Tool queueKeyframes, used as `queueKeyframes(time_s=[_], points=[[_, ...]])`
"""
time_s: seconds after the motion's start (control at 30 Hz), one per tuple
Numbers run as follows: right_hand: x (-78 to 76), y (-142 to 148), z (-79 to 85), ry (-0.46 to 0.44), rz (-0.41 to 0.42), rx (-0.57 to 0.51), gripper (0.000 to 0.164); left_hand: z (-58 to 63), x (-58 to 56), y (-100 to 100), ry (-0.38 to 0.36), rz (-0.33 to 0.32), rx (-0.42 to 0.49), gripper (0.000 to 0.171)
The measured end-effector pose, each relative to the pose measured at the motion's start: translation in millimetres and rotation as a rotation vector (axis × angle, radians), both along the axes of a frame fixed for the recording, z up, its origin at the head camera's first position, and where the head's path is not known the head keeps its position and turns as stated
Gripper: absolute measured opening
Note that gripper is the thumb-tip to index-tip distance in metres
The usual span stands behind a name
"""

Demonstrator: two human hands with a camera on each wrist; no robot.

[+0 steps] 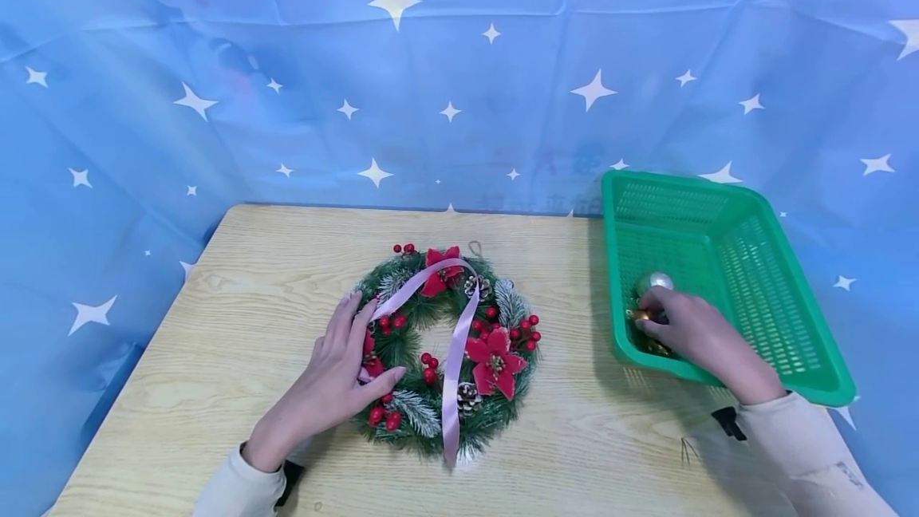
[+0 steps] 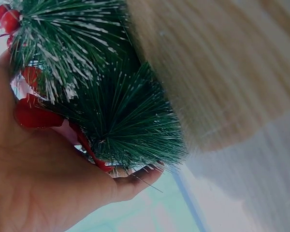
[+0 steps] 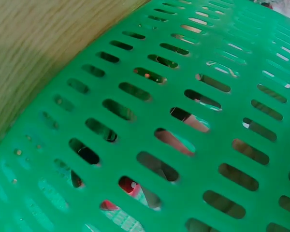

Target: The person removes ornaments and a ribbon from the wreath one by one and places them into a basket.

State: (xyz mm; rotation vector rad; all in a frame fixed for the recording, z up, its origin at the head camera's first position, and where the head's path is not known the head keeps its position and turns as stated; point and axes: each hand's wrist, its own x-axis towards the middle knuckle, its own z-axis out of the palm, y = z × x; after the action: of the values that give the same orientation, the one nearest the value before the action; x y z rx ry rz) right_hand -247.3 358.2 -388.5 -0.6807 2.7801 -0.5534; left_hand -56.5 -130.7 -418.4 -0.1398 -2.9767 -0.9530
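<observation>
A green Christmas wreath (image 1: 513, 405) with red poinsettias, berries, pinecones and frosted sprigs lies flat on the table. A pink ribbon (image 1: 454, 365) is draped over it, looped near the top, with one end hanging down the front. My left hand (image 1: 326, 373) rests on the wreath's left side, fingers extended and thumb apart; the left wrist view shows its palm beside the green needles (image 2: 121, 111). Inside the green basket (image 1: 732, 377), my right hand (image 1: 692, 333) pinches a copper-gold bauble (image 1: 641, 314). Close to its fingers is a silver bauble (image 1: 655, 282). The fingertips are partly hidden.
The basket's slotted wall (image 3: 150, 116) fills most of the right wrist view. Thin dark wire pieces (image 1: 688, 450) lie on the wooden table (image 1: 237, 317) near the right sleeve. A blue cloth with white stars (image 1: 459, 70) hangs behind the table.
</observation>
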Motion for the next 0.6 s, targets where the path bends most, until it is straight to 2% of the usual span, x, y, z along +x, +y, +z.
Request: queueKeyframes(time_s=[0.17,0.27,0.43,0.6], points=[[0.5,-0.8,2.1,-0.019,-0.014,0.003,0.020,1.1,0.8,-0.5,0.002,-0.001,-0.002,0.108],[3.1,-1.1,4.7,0.000,-0.034,-0.007,0.020,1.7,0.8,-0.9,0.010,-0.010,-0.005,0.107],[9.4,-4.0,7.3,0.120,-0.062,-0.062,0.014,2.7,0.3,-1.3,0.008,-0.026,-0.009,0.106],[15.9,-10.4,5.5,0.285,-0.081,-0.158,0.020,1.6,-0.1,-0.7,0.008,-0.029,-0.009,0.106]])
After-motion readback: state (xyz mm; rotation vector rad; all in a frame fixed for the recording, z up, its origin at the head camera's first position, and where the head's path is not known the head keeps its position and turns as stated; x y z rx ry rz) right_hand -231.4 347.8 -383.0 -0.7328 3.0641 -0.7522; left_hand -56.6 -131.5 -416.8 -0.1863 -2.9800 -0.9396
